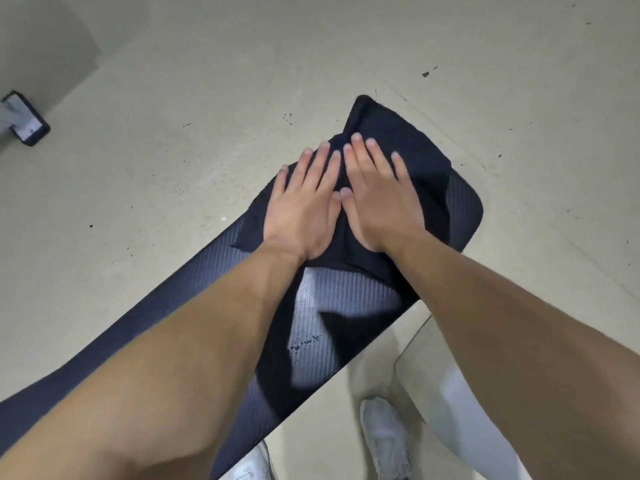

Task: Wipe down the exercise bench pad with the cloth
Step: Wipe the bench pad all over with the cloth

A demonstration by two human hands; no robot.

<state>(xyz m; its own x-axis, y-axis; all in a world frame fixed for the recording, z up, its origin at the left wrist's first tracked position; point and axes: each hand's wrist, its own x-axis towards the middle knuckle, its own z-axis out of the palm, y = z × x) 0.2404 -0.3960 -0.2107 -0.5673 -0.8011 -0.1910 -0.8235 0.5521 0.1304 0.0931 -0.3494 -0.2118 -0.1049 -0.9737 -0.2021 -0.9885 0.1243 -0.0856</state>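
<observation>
A long dark bench pad (346, 306) with a ribbed, shiny surface runs from the lower left to the upper right. A dark navy cloth (412, 147) lies over its far end, one corner hanging past the pad's edge. My left hand (304, 206) and my right hand (377, 199) lie flat side by side on the cloth, palms down, fingers spread, thumbs touching. Both press the cloth against the pad. A few small droplets (304, 342) show on the bare pad between my forearms.
Pale concrete floor (173, 133) with dark specks surrounds the bench. A dark-framed flat object (26, 119) lies on the floor at far left. My two white shoes (384, 434) stand beside the pad's near edge at the bottom.
</observation>
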